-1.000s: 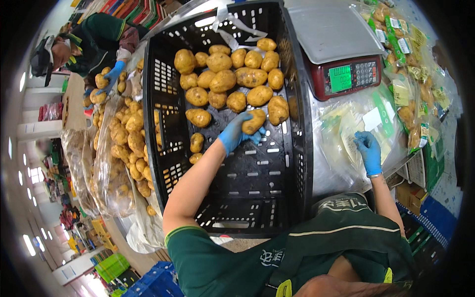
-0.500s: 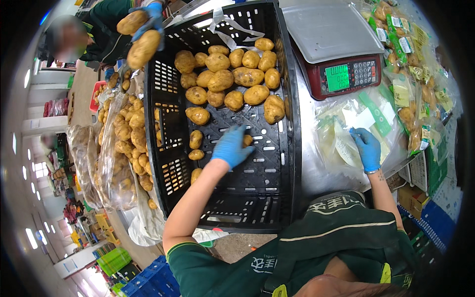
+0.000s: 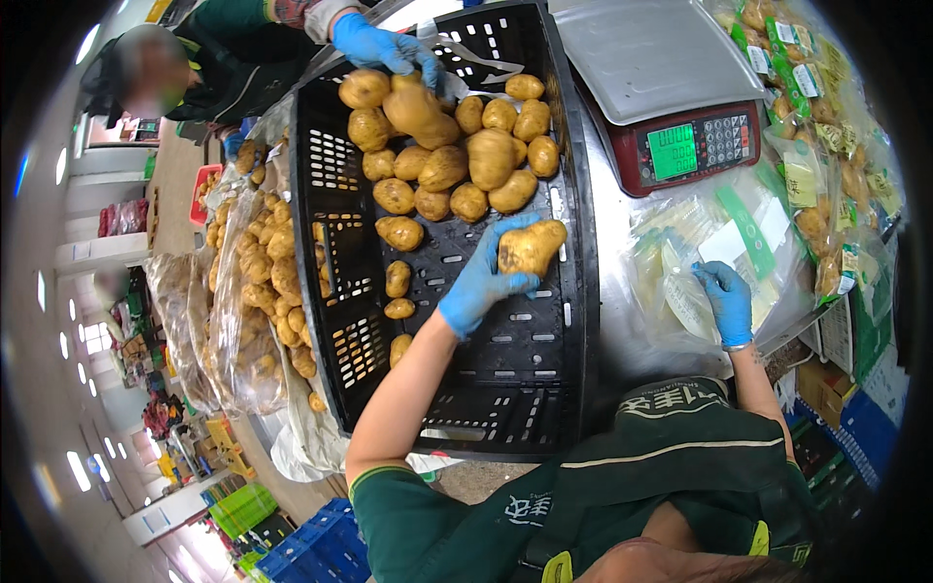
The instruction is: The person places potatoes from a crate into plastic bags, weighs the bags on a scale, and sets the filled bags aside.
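Two blue-gloved hands work: left hand (image 3: 483,282), center frame, has lifted a brown potato (image 3: 531,247), fingers clamped, from the black plastic crate (image 3: 505,408); right hand (image 3: 724,299) still pinches a clear plastic bag (image 3: 680,291), center right.

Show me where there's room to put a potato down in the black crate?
The near half of the black plastic crate is bare, below the left hand holding a potato. The far end is crowded with piled potatoes.

A red weighing scale (image 3: 671,107) with a steel pan and lit green display sits right of the black crate. Packed potato bags (image 3: 826,117) line the far right edge. Clear sacks of potatoes (image 3: 255,291) slump left of the crate, above blue plastic crates (image 3: 311,544).
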`<state>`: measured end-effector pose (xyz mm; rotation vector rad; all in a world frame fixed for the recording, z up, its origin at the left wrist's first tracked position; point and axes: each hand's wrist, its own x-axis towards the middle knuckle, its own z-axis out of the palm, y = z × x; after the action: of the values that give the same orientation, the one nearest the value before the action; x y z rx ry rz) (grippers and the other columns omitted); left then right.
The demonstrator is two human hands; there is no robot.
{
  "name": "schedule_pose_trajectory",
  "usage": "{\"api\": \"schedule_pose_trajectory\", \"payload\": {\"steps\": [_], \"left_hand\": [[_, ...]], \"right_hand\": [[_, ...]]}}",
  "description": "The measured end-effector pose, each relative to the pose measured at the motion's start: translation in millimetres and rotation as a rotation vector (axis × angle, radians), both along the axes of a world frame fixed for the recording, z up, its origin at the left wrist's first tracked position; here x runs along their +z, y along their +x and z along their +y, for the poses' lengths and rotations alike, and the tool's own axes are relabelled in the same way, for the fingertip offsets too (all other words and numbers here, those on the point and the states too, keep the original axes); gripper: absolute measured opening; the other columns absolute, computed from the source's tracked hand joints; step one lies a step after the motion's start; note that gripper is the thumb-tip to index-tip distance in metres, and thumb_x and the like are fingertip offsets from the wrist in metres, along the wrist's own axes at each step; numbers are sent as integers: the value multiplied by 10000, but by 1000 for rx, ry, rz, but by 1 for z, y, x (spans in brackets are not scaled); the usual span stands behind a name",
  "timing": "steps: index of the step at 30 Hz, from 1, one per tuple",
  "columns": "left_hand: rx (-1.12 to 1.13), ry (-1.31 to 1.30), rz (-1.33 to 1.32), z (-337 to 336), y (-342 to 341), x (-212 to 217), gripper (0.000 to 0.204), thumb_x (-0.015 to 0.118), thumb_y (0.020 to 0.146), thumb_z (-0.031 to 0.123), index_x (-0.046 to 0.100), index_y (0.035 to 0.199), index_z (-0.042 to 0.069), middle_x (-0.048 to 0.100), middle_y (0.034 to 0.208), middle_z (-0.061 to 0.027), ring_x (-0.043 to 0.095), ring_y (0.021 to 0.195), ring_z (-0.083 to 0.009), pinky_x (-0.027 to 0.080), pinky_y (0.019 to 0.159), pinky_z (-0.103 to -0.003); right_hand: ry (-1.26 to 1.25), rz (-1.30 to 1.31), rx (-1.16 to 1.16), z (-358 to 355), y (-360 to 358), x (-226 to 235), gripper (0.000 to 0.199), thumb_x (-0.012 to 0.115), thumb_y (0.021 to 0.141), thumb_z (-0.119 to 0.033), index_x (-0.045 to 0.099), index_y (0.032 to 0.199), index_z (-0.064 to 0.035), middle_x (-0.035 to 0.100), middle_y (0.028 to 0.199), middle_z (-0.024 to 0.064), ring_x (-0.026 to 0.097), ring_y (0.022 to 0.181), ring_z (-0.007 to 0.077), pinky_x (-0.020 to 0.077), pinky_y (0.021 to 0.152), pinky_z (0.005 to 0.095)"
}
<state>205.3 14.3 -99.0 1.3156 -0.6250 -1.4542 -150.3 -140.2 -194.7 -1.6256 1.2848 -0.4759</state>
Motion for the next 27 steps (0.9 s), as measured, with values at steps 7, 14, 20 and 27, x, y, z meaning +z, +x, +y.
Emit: {"api": "schedule_pose_trajectory", "payload": {"steps": [7, 14, 20, 27], "left_hand": [[98, -106, 660, 52, -29, 46, 815, 653, 791, 380, 313, 1412, -26, 480, 1321, -254, 583, 1084, -396, 515, 879, -516], [241, -310, 1191, 53, -76, 64, 842, 609, 754, 442, 345, 1389, -44, 435, 1364, -289, 442, 1231, -505, 341, 1016, -671], [26, -233, 431, 32, -134, 75, 741, 633, 748, 447, 435, 1313, 11, 519, 1306, -205, 512, 1220, -342, 391, 1036, -460], [-425, -181, -1213, -12, -174, 72, 675, 668, 764, 416, 449, 1295, 61, 622, 1095, -243, 654, 873, -393, 527, 784, -423]], "right_hand": [[16, -145, 78, 10, 25, 60, 150, 644, 886, -81, 691, 1007, -6, 664, 842, 15, 559, 734, 65, 459, 665, 217], [-313, -109, 234, 29, 26, 111, 179, 668, 867, -199, 716, 975, -65, 691, 823, 126, 640, 666, 190, 492, 648, 283], [225, -481, 259, 52, 44, 129, 181, 623, 897, -133, 683, 1006, -1, 686, 891, 73, 642, 798, 122, 509, 738, 255], [461, -765, -24, 39, 16, 98, 185, 580, 915, -65, 624, 1068, 29, 653, 1009, 67, 598, 968, 121, 459, 884, 235]]}}
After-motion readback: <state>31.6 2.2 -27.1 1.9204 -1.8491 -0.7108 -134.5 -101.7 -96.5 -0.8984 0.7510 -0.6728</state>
